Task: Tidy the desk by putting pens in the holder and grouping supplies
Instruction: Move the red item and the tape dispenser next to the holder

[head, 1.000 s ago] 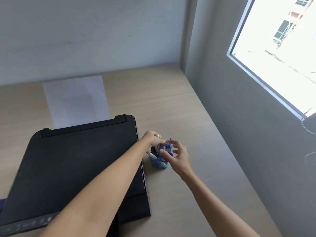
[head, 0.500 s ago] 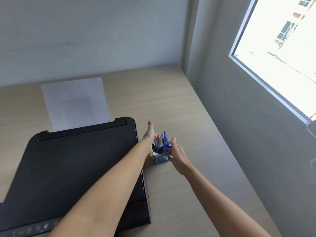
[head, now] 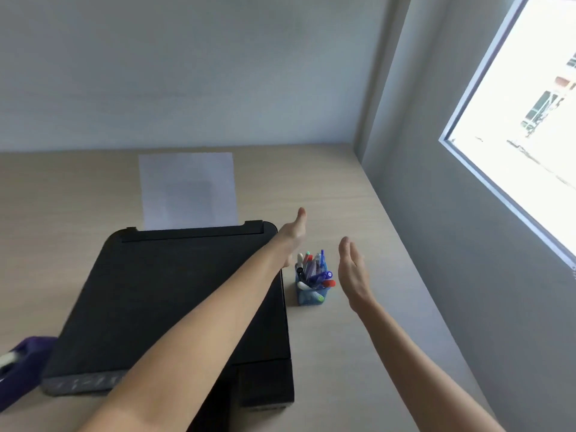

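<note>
Far left, near edge: purple object (head: 21, 366) with a white part, cut off by the frame, too blurred to identify. Next to it, large black printer (head: 174, 304) on the pale wood worktop (head: 343, 188), with a white sheet of paper (head: 187, 188) standing up from its far edge. Left hand (head: 293, 235) stretched out flat over the printer's far right corner, fingers straight and together, holding nothing. Just right of the printer, blue mesh holder (head: 310, 296) upright on the worktop, packed with pens (head: 314, 269) in blue, red, green and white, some leaning right. Right hand (head: 353, 272) just beside the holder on its right, palm turned toward it, spread flat and empty, not touching. Far right: grey wall and bright window (head: 523, 120).
</note>
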Demonstrator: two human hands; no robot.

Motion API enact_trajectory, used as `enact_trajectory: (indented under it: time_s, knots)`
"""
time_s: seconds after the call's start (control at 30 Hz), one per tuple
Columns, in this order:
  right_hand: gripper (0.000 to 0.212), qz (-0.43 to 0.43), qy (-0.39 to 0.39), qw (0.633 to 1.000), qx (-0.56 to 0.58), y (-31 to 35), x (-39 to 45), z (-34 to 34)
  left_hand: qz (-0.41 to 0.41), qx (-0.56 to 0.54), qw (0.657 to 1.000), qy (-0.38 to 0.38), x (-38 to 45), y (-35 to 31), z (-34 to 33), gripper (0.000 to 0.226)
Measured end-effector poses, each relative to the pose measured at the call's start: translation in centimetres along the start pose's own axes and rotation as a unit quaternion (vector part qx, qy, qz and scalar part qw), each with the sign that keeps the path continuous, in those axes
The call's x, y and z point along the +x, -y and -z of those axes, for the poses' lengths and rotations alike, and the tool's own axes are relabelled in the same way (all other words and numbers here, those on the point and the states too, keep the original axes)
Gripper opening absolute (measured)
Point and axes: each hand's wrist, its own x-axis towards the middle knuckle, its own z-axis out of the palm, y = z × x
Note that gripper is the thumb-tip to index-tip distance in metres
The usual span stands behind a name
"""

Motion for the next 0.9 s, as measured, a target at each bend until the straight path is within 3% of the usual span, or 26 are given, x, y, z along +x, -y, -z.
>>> enact_trajectory:
  time_s: [0.17,0.3,0.57,0.7,0.8,0.9]
  knots:
    - [0.035,0.135,0.018,0.989,-0.053,7.2,-2.8,-3.7,-0.134,-0.047,0.989,0.029,-7.7,0.4,8.7,0.063]
    - [0.034,0.177,0.131,0.972,-0.08,11.2,-7.4,-11.3,-0.18,-0.065,0.981,-0.041,-13.8,6.4,19.1,0.038]
    - [0.033,0.179,0.358,0.909,-0.115,13.4,-19.2,-28.6,-0.049,-0.03,0.961,-0.271,-22.8,25.7,36.2,0.011]
    - [0.04,0.193,0.439,0.854,-0.202,12.6,-24.3,-37.0,0.006,0.083,0.931,-0.356,-26.0,34.4,42.7,0.014]
    - [0.051,0.221,0.467,0.799,-0.308,11.0,-26.5,-42.1,0.074,0.197,0.914,-0.346,-26.8,39.4,45.6,0.02]
    - [0.067,0.231,0.484,0.739,-0.407,9.0,-27.2,-46.4,0.108,0.255,0.918,-0.283,-26.4,42.4,47.2,0.059]
